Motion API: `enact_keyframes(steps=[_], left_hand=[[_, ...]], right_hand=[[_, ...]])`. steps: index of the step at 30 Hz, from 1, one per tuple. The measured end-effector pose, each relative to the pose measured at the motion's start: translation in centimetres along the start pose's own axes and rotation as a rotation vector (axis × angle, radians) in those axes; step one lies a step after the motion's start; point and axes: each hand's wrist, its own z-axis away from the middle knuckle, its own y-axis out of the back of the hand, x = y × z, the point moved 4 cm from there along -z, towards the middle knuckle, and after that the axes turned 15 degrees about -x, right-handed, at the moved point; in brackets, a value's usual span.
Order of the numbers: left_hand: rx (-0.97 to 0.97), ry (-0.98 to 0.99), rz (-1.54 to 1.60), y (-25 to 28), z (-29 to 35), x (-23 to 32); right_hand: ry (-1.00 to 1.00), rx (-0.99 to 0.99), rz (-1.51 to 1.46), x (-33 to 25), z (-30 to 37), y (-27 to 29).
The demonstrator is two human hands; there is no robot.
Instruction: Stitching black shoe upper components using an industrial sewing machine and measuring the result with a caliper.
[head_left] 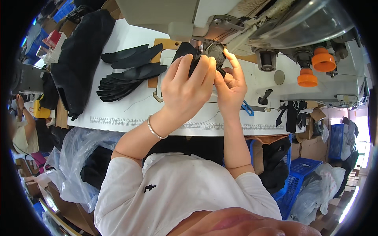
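Both hands are at the needle area of a sewing machine [161, 15]. My left hand [188, 84] presses a black fabric piece [184, 50] with its fingers close together, and a bangle circles that wrist. Beside it, my right hand [231, 86] pinches a dark edge of the fabric between thumb and fingers, the index finger raised along the far side. The fingers hide much of the fabric and the spot under the presser foot. Left of the hands lie a fanned stack of black fabric pieces [120, 84] and a few similar loose pieces [136, 56].
A large black fabric bundle [84, 55] lies at the table's left. Blue-handled thread snips [247, 108] rest right of my right wrist. A printed ruler [118, 120] runs along the front edge. Orange knobs [323, 59] hang at right. Blue crates [293, 185] and plastic bags [75, 153] flank me.
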Motion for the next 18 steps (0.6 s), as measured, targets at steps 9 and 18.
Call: enact_keyframes(steps=[9,18], left_hand=[[0.030,0.027,-0.059,-0.23,0.22,0.20],[0.028,0.031,-0.010,0.32,0.01,-0.54]], right_hand=[[-0.025,-0.001,0.045,0.16,0.03,0.08],[0.049,0.001,0.001,0.60,-0.06,0.02]])
